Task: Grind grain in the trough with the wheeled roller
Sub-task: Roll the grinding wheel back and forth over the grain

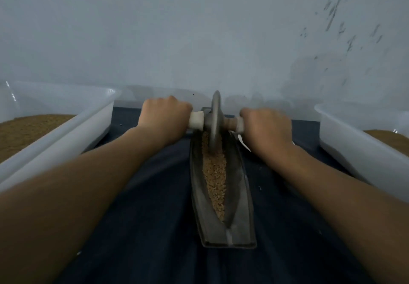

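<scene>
Grey disc roller (215,120) upright in grain-filled trough (240,197)

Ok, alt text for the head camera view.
The left hand and right hand grip the handles of a wheeled roller, its disc standing in grain at the far end of a trough on dark cloth. A left tub and right tub flank it.

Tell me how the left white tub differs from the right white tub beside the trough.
The left tub reaches further back toward the wall than the right tub. The left tub shows a broad spread of brown meal; the right tub shows only a small patch at the frame edge. Both are white plastic, lie on the dark cloth and flank the trough.
</scene>
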A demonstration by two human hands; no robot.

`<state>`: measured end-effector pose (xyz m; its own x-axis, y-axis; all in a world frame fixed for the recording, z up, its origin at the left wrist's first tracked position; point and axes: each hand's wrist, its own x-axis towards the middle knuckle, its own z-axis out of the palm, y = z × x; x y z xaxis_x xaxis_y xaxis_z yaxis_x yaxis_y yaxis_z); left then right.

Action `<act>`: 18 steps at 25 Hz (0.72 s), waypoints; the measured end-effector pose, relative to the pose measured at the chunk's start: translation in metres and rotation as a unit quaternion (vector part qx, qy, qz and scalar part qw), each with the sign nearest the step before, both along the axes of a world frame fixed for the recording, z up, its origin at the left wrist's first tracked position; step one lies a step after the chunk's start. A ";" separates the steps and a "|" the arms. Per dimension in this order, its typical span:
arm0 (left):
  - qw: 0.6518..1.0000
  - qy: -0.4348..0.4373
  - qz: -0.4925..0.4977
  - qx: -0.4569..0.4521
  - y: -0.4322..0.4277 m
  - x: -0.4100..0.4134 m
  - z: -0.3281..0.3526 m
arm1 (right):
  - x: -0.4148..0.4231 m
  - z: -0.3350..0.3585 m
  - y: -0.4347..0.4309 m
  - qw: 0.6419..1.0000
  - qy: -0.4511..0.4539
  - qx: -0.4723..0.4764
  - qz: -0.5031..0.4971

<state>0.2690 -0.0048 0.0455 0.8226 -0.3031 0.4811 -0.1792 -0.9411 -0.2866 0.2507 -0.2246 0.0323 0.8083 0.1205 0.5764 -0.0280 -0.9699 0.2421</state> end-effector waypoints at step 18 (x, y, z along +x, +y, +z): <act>0.999 -0.032 -0.001 -0.028 0.000 0.001 -0.010 | 0.009 0.002 -0.004 0.999 -0.031 -0.010 0.018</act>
<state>0.2697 -0.0046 0.0354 0.7887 -0.2758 0.5494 -0.1640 -0.9557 -0.2444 0.2600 -0.2286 0.0347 0.7656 0.1601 0.6231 -0.0095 -0.9656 0.2598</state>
